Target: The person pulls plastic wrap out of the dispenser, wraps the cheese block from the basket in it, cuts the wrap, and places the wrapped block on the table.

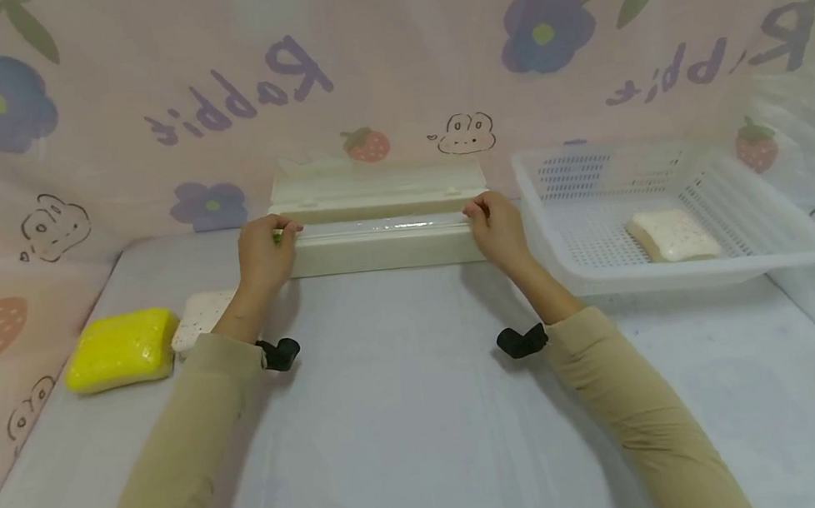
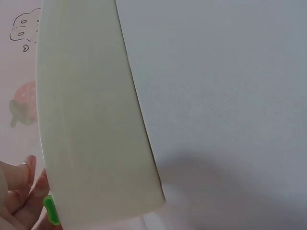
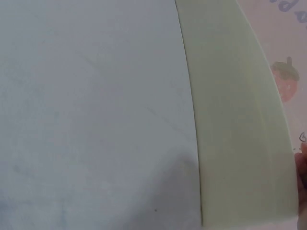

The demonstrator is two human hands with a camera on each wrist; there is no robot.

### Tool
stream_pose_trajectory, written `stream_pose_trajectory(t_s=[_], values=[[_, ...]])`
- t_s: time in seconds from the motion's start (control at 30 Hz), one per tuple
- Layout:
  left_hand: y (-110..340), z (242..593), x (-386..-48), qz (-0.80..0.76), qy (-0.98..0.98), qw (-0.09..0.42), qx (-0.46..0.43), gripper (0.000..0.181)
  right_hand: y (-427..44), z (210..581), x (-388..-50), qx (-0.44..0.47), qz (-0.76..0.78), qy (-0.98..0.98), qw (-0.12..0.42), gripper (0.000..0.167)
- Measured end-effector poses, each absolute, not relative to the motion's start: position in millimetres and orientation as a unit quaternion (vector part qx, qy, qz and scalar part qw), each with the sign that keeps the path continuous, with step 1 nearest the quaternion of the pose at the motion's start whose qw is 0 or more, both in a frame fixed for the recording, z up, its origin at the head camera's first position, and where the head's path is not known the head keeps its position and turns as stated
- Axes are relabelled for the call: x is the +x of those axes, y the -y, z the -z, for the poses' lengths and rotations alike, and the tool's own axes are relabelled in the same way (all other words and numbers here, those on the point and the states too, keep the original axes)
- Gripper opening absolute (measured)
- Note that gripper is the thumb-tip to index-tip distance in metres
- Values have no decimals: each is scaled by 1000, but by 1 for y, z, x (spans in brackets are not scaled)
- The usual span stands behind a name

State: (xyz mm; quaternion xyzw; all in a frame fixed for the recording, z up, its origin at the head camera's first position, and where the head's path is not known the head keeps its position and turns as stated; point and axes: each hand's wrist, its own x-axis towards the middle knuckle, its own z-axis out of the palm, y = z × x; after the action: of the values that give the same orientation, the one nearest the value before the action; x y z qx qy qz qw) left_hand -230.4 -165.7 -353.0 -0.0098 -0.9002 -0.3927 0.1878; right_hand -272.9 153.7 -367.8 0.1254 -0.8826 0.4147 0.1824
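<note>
A long cream cling film dispenser sits at the back of the table with its lid raised behind it. Clear cling film stretches along its top edge. At the left end my left hand pinches the film's edge between thumb and fingers. My right hand does the same at the right end. In the left wrist view, a green clip-like piece shows beside the left fingers at the dispenser's end. Only a sliver of the right fingers appears in the right wrist view.
Left of the dispenser lie a shiny yellow block and a white speckled block, partly behind the left forearm. A white plastic basket stands at the right, holding a whitish, shiny block. A printed curtain hangs behind.
</note>
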Motion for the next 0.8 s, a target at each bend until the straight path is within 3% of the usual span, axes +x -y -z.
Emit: stream_pose_trajectory(t_s=[0.2, 0.4, 0.8], values=[[169, 353, -231, 420, 893, 159, -2, 27, -154, 365, -270, 118, -423, 877, 194, 22], [173, 351, -229, 439, 882, 171, -11, 26, -154, 365, -266, 157, -388, 875, 244, 20], [174, 339, -226, 464, 863, 199, -33, 30, -155, 346, -261, 145, -481, 829, 246, 22]])
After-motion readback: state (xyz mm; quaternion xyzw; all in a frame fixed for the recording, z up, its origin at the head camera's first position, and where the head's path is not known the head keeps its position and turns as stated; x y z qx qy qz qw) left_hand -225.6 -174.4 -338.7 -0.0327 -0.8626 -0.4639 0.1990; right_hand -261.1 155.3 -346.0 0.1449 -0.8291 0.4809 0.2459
